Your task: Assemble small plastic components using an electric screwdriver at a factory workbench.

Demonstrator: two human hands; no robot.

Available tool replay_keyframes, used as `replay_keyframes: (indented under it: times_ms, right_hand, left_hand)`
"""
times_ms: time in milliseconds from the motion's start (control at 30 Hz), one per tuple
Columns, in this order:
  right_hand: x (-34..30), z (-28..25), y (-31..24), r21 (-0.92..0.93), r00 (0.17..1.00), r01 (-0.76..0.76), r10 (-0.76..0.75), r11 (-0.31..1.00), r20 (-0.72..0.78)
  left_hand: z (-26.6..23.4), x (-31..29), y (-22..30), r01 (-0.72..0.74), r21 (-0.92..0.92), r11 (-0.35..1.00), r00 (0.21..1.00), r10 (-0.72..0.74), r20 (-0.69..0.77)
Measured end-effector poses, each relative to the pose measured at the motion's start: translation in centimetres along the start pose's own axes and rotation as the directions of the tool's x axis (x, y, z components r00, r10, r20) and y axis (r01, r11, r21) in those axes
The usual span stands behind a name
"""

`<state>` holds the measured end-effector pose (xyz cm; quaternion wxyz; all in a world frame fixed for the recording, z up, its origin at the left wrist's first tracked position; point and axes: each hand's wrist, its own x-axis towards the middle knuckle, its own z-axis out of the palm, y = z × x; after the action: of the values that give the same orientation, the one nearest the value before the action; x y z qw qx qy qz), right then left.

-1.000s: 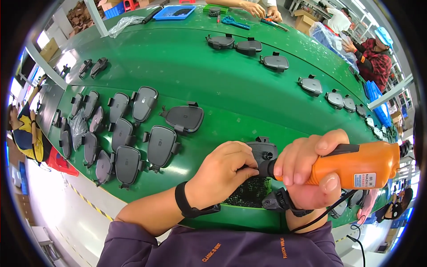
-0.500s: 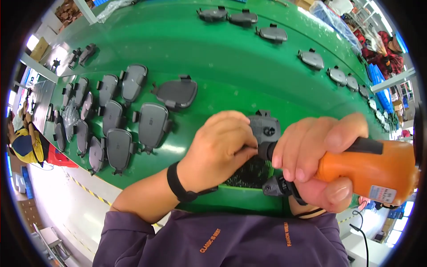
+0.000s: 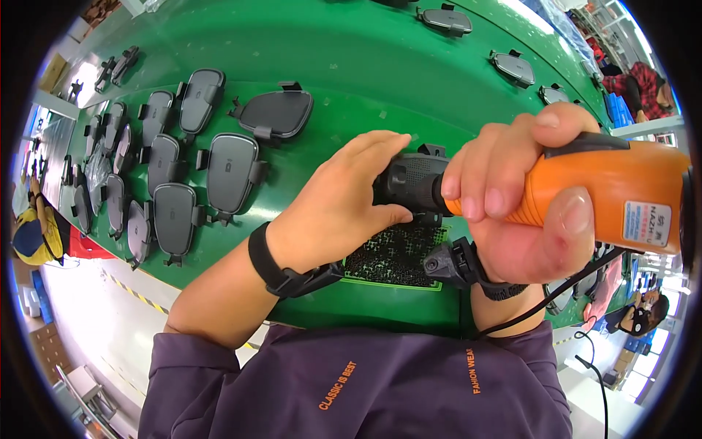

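Observation:
My right hand (image 3: 504, 172) is wrapped round an orange electric screwdriver (image 3: 610, 186) with a black nose. The tool lies almost level, pointing left at a dark grey phone holder (image 3: 424, 167) on the green table. On the holder's left side, my left hand (image 3: 340, 194) grips it, thumb along the near edge and fingers over the far edge. The two hands hide much of the holder, and the screwdriver's tip cannot be made out. Just nearer to me is a shallow green-rimmed tray (image 3: 387, 284) of small black pieces.
Several finished-looking phone holders (image 3: 232, 172) lie face up on the left of the green table (image 3: 351, 110). More holders (image 3: 513, 69) line the far right. A black cable (image 3: 548, 296) runs below my right hand. People (image 3: 44, 238) are at both sides.
My left hand has gone from pinching near the screwdriver's nose to spreading round the holder. The holder now sits more tilted, and the screwdriver has moved slightly up. The view has shifted.

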<state>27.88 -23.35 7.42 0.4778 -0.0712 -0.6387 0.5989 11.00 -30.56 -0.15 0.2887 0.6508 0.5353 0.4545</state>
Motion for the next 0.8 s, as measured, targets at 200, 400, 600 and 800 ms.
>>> replay_keyframes:
  times_ms: [200,400,600,800]
  right_hand:
    - [0.1,0.7,0.6,-0.045,0.999,-0.025,0.026,0.999,0.022]
    - [-0.2,1.5,1.1,-0.094,0.998,-0.061,0.062,0.994,0.017]
    - [-0.4,2.0,1.9,-0.072,0.997,-0.075,0.077,0.995,0.024]
    - [-0.3,2.0,2.2,-0.056,0.994,-0.068,0.072,0.996,0.077]
  left_hand:
    - [0.0,0.0,-1.1,-0.032,-0.002,0.999,0.998,0.032,0.055]
    - [0.3,0.0,-1.4,-0.01,-0.037,0.999,0.999,0.011,0.05]
    - [-0.1,0.1,-1.3,-0.002,-0.008,1.0,0.998,0.003,0.066]
    - [0.1,0.2,-1.6,-0.003,0.02,1.0,0.999,0.003,0.034]
